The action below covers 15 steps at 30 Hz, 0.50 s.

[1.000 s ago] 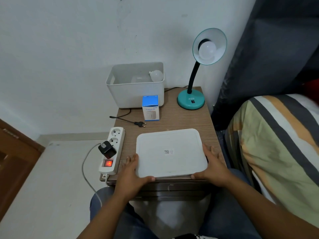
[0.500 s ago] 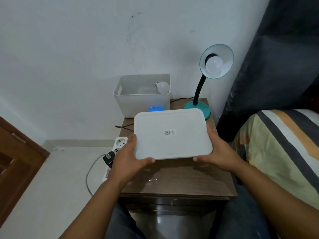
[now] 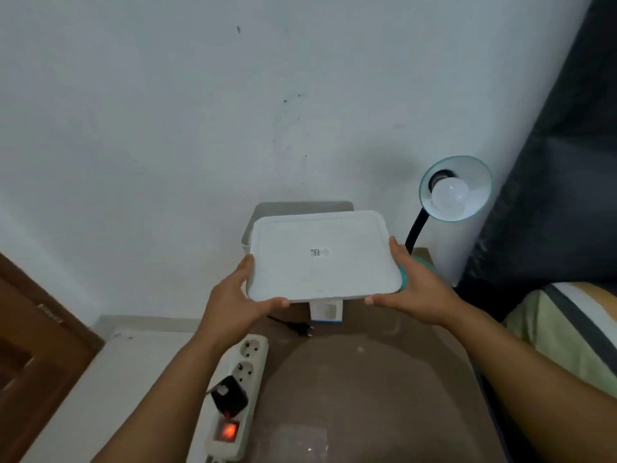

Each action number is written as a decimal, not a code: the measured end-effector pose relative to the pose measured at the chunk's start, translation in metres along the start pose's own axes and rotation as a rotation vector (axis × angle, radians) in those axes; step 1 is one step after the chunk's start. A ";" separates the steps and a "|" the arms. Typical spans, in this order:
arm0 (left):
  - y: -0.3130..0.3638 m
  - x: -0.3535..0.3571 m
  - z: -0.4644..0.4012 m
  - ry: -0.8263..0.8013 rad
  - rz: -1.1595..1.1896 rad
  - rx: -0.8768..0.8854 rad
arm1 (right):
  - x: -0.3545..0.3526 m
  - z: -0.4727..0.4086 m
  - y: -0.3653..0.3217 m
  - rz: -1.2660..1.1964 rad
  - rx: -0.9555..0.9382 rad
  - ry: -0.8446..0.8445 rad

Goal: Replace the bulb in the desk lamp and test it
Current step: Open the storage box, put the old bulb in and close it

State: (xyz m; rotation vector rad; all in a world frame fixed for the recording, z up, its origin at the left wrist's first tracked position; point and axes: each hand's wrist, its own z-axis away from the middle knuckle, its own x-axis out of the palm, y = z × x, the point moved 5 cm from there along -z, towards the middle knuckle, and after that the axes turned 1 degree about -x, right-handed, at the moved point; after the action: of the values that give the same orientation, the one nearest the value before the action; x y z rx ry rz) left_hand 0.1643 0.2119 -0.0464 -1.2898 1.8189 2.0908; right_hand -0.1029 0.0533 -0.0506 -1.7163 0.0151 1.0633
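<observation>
Both hands hold a flat white lid (image 3: 322, 259) above the white storage bin (image 3: 248, 233) at the back of the table. My left hand (image 3: 238, 300) grips its near left corner, and my right hand (image 3: 412, 285) grips its right edge. The teal desk lamp (image 3: 455, 187) stands at the back right, its shade facing me with a white bulb (image 3: 449, 197) in the socket, unlit. A blue and white bulb box (image 3: 327, 310) peeks out under the lid. The lamp's loose plug (image 3: 302, 329) lies on the table. The bin's inside is hidden.
A white power strip (image 3: 238, 392) lies along the table's left edge with a black adapter (image 3: 230, 397) plugged in and its red switch lit. The brown table (image 3: 367, 396) fills the foreground. A striped pillow (image 3: 567, 329) and dark curtain sit at right, a wooden door at left.
Both hands lifted the white lid off the front of the table and carried it back and up over the bin. The bulb inside the bin is now covered from view.
</observation>
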 end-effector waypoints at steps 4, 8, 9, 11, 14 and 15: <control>-0.009 -0.009 -0.045 -0.023 0.003 -0.012 | 0.001 -0.042 -0.001 0.038 0.052 -0.003; -0.016 -0.010 -0.085 -0.039 0.019 -0.011 | 0.003 -0.073 -0.004 0.008 0.057 0.017; -0.018 -0.010 -0.093 -0.044 0.027 -0.008 | 0.003 -0.079 -0.007 -0.005 0.047 0.015; -0.022 -0.008 -0.108 -0.060 0.044 -0.015 | 0.004 -0.089 -0.009 -0.023 0.050 0.013; -0.031 -0.007 -0.126 -0.097 0.066 -0.031 | 0.008 -0.104 -0.006 -0.039 0.062 0.013; -0.033 -0.006 -0.130 -0.111 0.077 -0.032 | 0.010 -0.108 -0.005 -0.036 0.066 0.006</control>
State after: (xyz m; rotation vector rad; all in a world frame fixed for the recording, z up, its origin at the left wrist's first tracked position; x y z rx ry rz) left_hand 0.2547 0.1139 -0.0606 -1.1023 1.8238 2.1912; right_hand -0.0258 -0.0230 -0.0492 -1.6543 0.0225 1.0208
